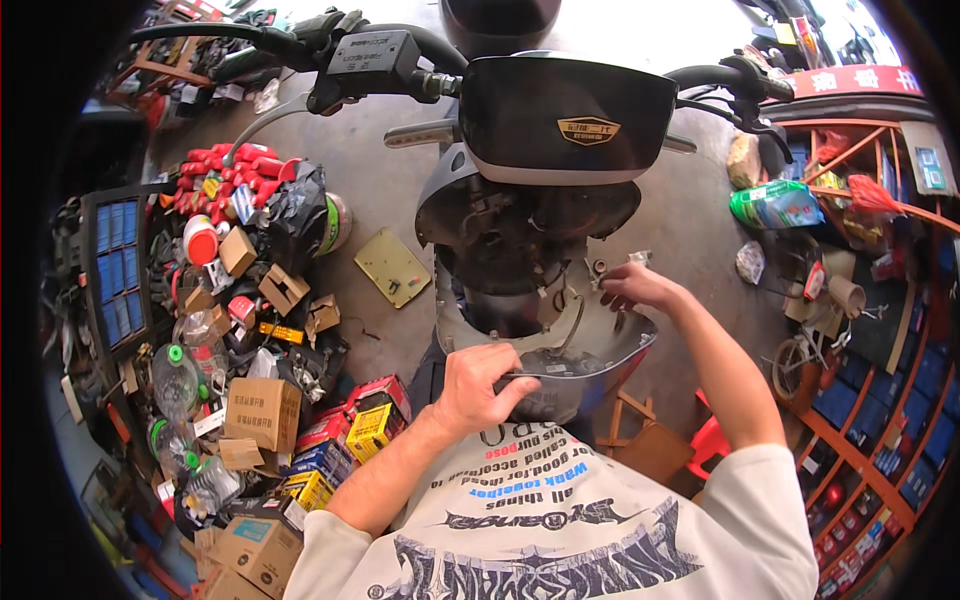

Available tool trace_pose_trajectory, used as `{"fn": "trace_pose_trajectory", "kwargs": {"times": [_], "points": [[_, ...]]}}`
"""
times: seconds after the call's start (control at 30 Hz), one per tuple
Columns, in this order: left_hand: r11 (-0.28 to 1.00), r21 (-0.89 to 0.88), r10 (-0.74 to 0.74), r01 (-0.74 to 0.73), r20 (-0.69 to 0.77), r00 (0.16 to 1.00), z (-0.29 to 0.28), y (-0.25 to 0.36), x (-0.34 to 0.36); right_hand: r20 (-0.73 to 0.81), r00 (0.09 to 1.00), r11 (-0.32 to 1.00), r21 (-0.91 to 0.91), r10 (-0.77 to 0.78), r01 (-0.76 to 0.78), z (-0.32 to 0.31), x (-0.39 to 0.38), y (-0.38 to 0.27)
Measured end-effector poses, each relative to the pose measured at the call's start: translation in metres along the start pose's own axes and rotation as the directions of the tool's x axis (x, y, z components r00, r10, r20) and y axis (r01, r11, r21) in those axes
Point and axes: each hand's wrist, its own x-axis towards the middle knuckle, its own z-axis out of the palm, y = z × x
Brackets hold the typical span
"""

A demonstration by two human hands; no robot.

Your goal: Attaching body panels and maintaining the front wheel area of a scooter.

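My left hand (478, 385) is closed on the near edge of a grey scooter body panel (583, 368), with the thumb over its dark rim. The panel tilts toward me, and its hollow inner side faces up. At its right side my right hand (640, 288) has its fingers bent downward near a thin cable (572, 312). Whatever sits between those fingertips is too small to make out. Beyond the panel is the scooter's open front (510, 245), with dark inner parts exposed. Above it sits a glossy black front cover (560, 115) between the handlebars.
A flat yellowish plate (393, 268) lies on the floor left of the scooter. Farther left are piled cardboard boxes (262, 412), plastic bottles (178, 382) and red containers (200, 240). An orange-framed rack (850, 450) stands to the right, near a green package (778, 205).
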Motion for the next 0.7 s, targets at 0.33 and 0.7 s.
{"fn": "trace_pose_trajectory", "kwargs": {"times": [0.33,0.7], "points": [[0.996,0.094,-0.005,-0.004,0.104,0.995,0.012,-0.004,-0.018,0.255,0.956,0.989,-0.038,0.146,-0.141,0.039,0.069,0.014],[0.996,0.062,-0.074,0.057,0.307,0.949,-0.006,-0.015,-0.001,-0.107,0.994,0.973,0.224,-0.025,0.049,0.072,0.072,0.014]]}}
